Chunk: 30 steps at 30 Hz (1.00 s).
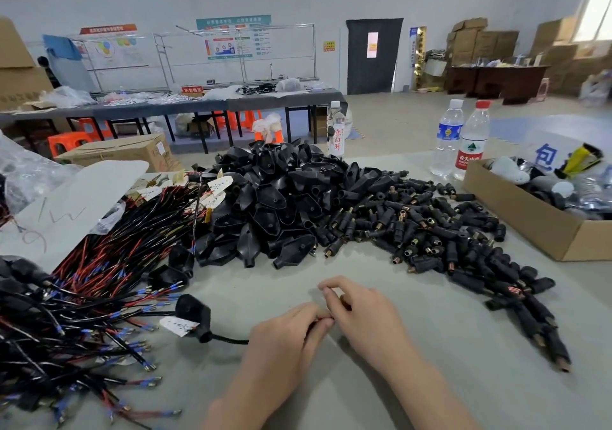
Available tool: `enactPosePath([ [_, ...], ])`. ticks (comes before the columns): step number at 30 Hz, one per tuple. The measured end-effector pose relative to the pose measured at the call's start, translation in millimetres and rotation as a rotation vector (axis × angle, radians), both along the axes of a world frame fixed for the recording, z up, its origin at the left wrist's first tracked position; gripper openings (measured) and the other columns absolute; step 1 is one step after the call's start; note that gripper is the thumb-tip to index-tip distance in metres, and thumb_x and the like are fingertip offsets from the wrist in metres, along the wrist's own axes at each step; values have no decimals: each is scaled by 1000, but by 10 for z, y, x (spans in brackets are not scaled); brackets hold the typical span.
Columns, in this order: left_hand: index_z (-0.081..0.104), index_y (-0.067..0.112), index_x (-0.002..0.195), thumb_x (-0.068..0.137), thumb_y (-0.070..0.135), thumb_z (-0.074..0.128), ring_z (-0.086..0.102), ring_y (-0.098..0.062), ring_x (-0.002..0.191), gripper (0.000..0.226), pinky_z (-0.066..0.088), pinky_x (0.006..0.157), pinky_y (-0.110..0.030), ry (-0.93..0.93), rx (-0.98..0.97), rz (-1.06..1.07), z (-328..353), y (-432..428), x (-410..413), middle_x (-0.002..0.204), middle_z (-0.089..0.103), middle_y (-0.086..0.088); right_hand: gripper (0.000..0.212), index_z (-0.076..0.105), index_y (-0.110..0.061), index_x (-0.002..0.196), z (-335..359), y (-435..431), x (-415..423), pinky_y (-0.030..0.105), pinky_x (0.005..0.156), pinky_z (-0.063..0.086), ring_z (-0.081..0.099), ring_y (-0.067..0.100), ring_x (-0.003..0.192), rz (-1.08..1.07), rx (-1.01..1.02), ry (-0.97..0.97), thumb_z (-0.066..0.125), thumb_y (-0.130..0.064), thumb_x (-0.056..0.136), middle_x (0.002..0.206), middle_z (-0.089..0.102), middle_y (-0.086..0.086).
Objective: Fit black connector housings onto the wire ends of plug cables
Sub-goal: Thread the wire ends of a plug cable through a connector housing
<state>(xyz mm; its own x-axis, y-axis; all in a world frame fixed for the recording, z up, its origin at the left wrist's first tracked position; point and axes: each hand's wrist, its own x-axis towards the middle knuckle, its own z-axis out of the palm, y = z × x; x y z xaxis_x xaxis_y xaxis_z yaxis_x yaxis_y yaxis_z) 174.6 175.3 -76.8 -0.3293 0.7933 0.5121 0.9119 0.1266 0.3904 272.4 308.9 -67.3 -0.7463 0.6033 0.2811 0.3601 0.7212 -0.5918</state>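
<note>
My left hand (284, 340) grips the wire end of a plug cable whose black plug (194, 313), with a white tag, lies on the table to its left. A bit of red wire shows at my fingertips. My right hand (364, 313) meets the left at that wire end, its fingers curled and pinching there; what it holds is hidden. A big heap of black connector housings (281, 204) sits in the table's middle. Small black barrel connectors with brass ends (430, 231) spread to the right. Plug cables with red and black wires (82, 297) are piled at the left.
An open cardboard box (536, 217) with mixed items stands at the right. Two water bottles (463, 138) and a third bottle with keys (335, 128) stand at the table's far edge. A white sheet (66, 204) lies over the cables at the left. Bare grey table (447, 363) surrounds my hands.
</note>
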Motion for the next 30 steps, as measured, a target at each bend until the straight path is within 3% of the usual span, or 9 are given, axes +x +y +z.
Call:
enactPosePath([
  [5, 52, 30, 89, 101, 41, 49, 55, -14, 70, 16, 45, 62, -33, -31, -69, -8, -32, 67, -3, 69, 49, 19, 18, 55, -43, 113, -22, 65, 59, 31, 66, 41, 48, 9, 64, -6, 10, -10, 44, -40, 99, 55, 51, -11],
  [9, 50, 35, 89, 101, 33, 49, 57, -8, 69, 12, 48, 68, -35, -214, -44, 48, -16, 85, -63, 73, 60, 15, 20, 66, -38, 111, 9, 175, 112, 26, 84, 43, 56, 7, 92, -61, 99, 147, 54, -29, 98, 90, 67, -16],
  [12, 58, 34, 93, 100, 22, 55, 62, -8, 68, 14, 51, 73, -40, -390, 45, 75, 21, 84, -73, 72, 66, 15, 27, 72, -22, 112, 23, 405, 223, 32, 97, 39, 55, 21, 107, -318, 247, 256, 63, -7, 91, 111, 66, -3],
  [14, 59, 32, 90, 98, 19, 58, 64, -12, 66, 15, 53, 74, -43, -425, 80, 68, 33, 73, -59, 67, 66, 11, 35, 68, -16, 123, -4, 569, 345, 43, 108, 36, 52, 32, 122, -519, 229, 145, 62, -5, 90, 129, 61, 8],
  [17, 55, 29, 84, 98, 22, 57, 58, -18, 57, 15, 51, 67, -45, -437, 94, 42, 33, 64, -50, 55, 57, 6, 44, 53, -19, 141, -64, 696, 487, 44, 117, 24, 35, 31, 139, -628, 148, -85, 53, -14, 97, 149, 46, 6],
  [22, 51, 26, 83, 98, 31, 56, 44, -27, 54, 16, 43, 60, -46, -512, 73, 31, 23, 76, -69, 54, 46, -7, 36, 57, -26, 134, -20, 737, 511, 43, 106, 29, 40, 29, 124, -648, 195, -169, 55, -27, 99, 134, 50, 3],
  [26, 52, 32, 83, 96, 39, 58, 42, -8, 50, 16, 39, 58, -33, -584, 69, 42, 21, 70, -93, 49, 49, 6, 34, 56, -31, 131, -3, 715, 486, 41, 96, 32, 43, 27, 114, -718, 244, -338, 47, -44, 100, 121, 52, 2],
  [30, 52, 33, 82, 93, 42, 62, 45, -8, 50, 17, 38, 58, -27, -694, 91, 65, 11, 80, -123, 52, 58, 1, 34, 59, -26, 125, 4, 689, 446, 40, 94, 34, 46, 28, 114, -700, 211, -343, 47, -45, 100, 122, 55, 5],
])
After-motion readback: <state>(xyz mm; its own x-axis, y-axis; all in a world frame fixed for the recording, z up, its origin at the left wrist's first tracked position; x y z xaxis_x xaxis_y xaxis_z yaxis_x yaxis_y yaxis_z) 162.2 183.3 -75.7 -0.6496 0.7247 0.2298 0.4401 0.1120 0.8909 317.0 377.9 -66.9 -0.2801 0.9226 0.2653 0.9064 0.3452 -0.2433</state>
